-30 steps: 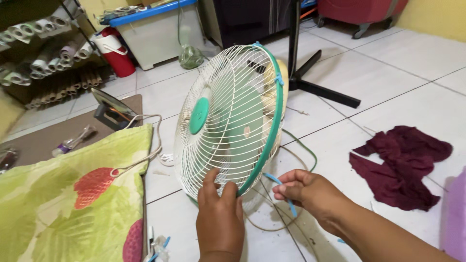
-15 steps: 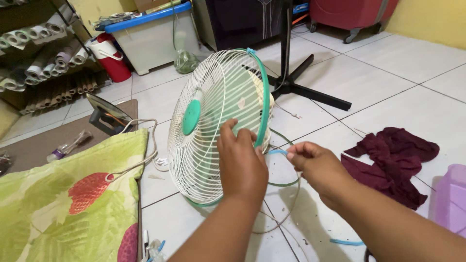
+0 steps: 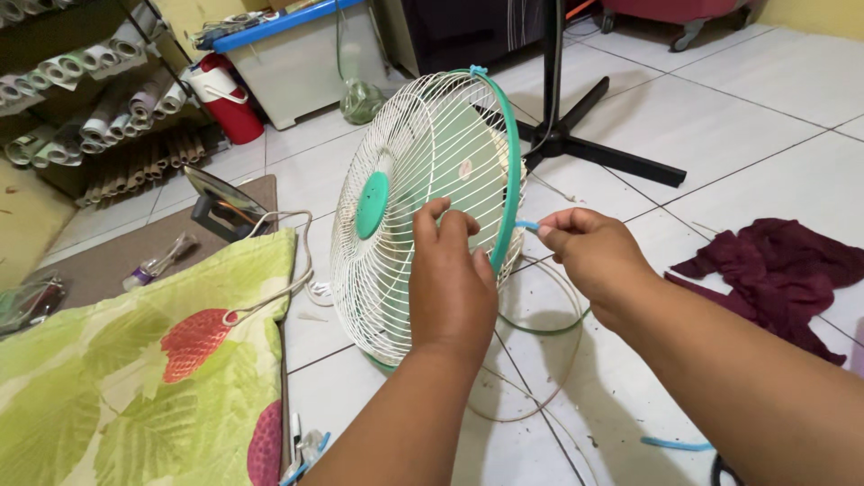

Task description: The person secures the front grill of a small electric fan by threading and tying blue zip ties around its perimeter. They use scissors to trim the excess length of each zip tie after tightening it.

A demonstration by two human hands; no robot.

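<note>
Head-camera view, looking down at two bare hands working on a desk fan [image 3: 423, 216] that stands on a white tiled floor [image 3: 747, 117]. Its round white wire guard [image 3: 400, 261] faces left and slightly toward the viewer, with a teal hub cap [image 3: 371, 205] at the centre and a teal rim band [image 3: 511, 180] running around the edge.

The left hand [image 3: 450, 279] rests flat against the front of the guard, on its lower right part, fingers spread and hooked over the wires near the rim band. The right hand [image 3: 589, 252] is just to the right of the fan, beside the rim, with thumb and forefinger pinched shut on a thin blue strip [image 3: 526, 226] that reaches toward the rim band. The fan sits between the two hands, closer to the left one.

A loose green ring [image 3: 549, 326] and pale cord lie on the floor under the right wrist. A dark maroon cloth [image 3: 774, 270] lies crumpled to the right. A black stand base [image 3: 594, 144] sits behind the fan. At left, a green leaf-print cloth [image 3: 135, 378] with red strawberries covers the lower corner, with a clothes iron [image 3: 220, 207] and its cord just beyond it. A red jug [image 3: 220, 99], a white bin [image 3: 306, 63] and shelves of rolls [image 3: 81, 99] line the back.
</note>
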